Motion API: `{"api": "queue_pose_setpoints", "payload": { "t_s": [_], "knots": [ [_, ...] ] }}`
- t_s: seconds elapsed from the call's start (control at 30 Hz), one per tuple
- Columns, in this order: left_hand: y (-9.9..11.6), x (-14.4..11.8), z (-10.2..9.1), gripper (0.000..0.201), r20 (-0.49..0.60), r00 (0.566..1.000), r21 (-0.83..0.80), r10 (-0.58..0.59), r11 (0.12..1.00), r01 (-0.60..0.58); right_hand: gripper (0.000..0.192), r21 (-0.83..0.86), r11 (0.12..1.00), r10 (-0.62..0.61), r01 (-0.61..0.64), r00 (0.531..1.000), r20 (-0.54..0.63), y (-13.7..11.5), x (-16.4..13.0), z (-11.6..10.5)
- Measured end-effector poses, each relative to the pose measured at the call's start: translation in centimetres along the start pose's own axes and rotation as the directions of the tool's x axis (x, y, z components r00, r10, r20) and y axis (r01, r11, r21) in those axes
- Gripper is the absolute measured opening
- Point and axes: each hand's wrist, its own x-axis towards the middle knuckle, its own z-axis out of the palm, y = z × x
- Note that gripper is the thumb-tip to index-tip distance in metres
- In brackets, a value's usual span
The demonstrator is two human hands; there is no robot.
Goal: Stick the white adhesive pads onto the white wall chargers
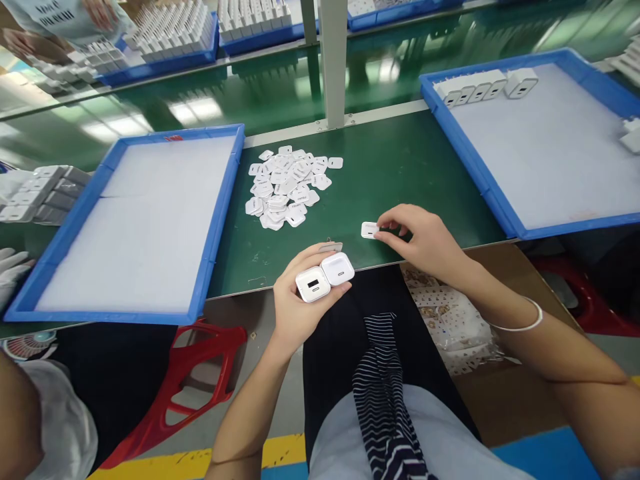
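My left hand (295, 303) is closed around two white charger bodies, held side by side near the table's front edge. The left charger body (313, 285) shows a dark port and a slot; the right charger body (338, 269) shows one slot. A thin plate (331, 247) sticks up at the fingers behind them. My right hand (423, 237) pinches a small white face plate (369, 230) with a slot, just above the green tabletop. Behind both hands lies a loose pile of similar white face plates (287, 183).
A blue-rimmed tray (227, 193) with a white liner stands left. Another blue tray (470, 160) at right holds several white chargers (480, 91). A post (333, 67) rises behind the pile. A person's gloved hand (13, 270) shows at far left, above a red stool (210, 373).
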Motion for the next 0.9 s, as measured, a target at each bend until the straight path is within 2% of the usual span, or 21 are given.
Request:
{"api": "queue_pose_setpoints", "payload": {
  "t_s": [0.1,0.23,0.4,0.5,0.6,0.67,0.77,0.9],
  "knots": [
    [0.1,0.0,0.1,0.037,0.011,1.000,-0.006,0.005,1.000,-0.005,0.018,0.075,0.982,0.174,-0.174,0.985,-0.003,0.2,0.9,0.2],
    [0.3,0.2,0.3,0.036,0.012,1.000,-0.005,0.016,1.000,-0.016,0.011,0.066,0.971,0.225,-0.230,0.971,0.078,0.5,2.1,0.5],
    [0.3,0.4,0.5,0.037,0.008,0.998,0.010,0.059,0.998,-0.059,0.016,0.064,0.971,0.215,-0.231,0.957,0.196,0.3,2.9,0.0],
    [0.0,0.4,0.7,0.039,-0.007,0.992,0.034,0.124,0.992,-0.124,0.008,0.100,0.971,0.199,-0.217,0.966,0.166,-0.5,2.7,-0.4],
    [-0.2,0.4,0.7,0.041,-0.030,0.982,0.109,0.184,0.978,-0.180,0.008,0.205,0.959,0.186,-0.195,0.981,0.062,-1.4,2.0,-0.6],
    [-0.4,0.3,0.7,0.040,-0.036,0.977,0.169,0.211,0.965,-0.202,0.011,0.401,0.893,0.222,-0.206,0.975,0.005,-2.2,1.3,-1.0],
    [-0.6,0.2,0.8,0.036,-0.040,0.970,0.242,0.239,0.944,-0.223,0.024,0.692,0.685,0.295,-0.229,0.955,0.024,-3.9,0.2,-2.0],
    [-0.7,0.1,1.1,0.033,-0.028,0.969,0.283,0.244,0.932,-0.226,0.016,0.815,0.518,0.245,-0.258,0.958,0.147,-6.5,-0.9,-3.1]
  ]
}}
